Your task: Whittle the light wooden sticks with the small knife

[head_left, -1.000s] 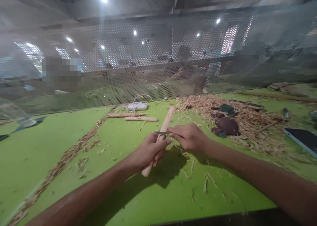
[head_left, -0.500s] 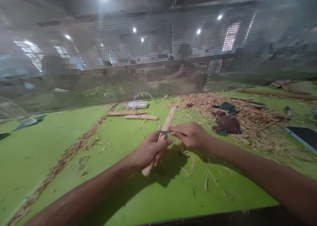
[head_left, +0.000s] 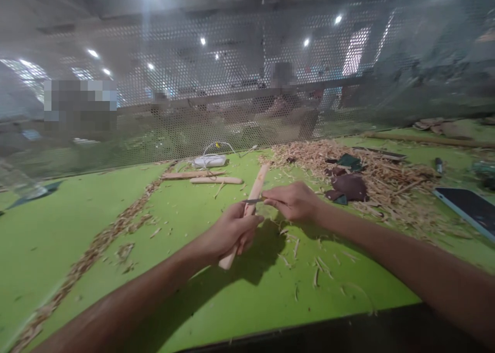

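My left hand is closed around the lower part of a pale wooden stick, held slanting over the green table, its upper end pointing away from me. A narrow dark knife blade lies across the stick just above the left hand. Its left end reaches the left hand's fingers. My right hand pinches the blade's other end; any handle is hidden by the fingers. Thin wood shavings lie below the right hand on the green table.
Beyond the hands lie another rounded stick, a flat wooden strip and a white power strip with a cable. A shavings heap holds dark cloth scraps. Right is a phone. Behind stands a mesh screen, people beyond.
The view has shifted slightly, so the whole scene sits a little further left and higher. Both hands keep their hold; the blade stays across the stick at nearly the same spot.
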`<state>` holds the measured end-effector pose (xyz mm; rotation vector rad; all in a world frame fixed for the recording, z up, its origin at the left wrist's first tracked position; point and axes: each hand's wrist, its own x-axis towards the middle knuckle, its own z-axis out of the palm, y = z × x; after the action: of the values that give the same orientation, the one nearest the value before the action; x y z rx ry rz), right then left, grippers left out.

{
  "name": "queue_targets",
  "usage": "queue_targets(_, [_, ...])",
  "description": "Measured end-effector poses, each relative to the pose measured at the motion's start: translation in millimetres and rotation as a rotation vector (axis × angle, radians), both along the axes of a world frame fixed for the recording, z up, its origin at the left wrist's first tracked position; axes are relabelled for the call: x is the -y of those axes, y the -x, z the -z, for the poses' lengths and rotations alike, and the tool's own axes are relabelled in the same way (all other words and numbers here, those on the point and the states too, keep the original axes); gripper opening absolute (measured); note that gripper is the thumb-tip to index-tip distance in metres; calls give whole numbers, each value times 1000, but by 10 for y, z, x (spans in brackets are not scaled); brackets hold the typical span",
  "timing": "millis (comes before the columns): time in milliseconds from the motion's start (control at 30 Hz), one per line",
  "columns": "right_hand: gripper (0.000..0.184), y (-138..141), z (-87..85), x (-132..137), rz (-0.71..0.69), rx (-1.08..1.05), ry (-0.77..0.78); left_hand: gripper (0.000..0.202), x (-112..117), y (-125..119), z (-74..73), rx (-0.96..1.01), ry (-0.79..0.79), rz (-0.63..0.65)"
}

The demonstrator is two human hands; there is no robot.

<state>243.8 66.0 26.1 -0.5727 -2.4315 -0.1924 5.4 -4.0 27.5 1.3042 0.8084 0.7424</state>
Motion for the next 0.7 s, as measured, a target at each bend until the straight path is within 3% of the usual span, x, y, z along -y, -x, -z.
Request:
queue_targets(200, [28,-9,43,-49,63,78,47,29,-14,33,19,-11,14,8])
queue_targets(700, [35,8,92,-155,66,70,89,35,-33,35,-28,-67,25,-5])
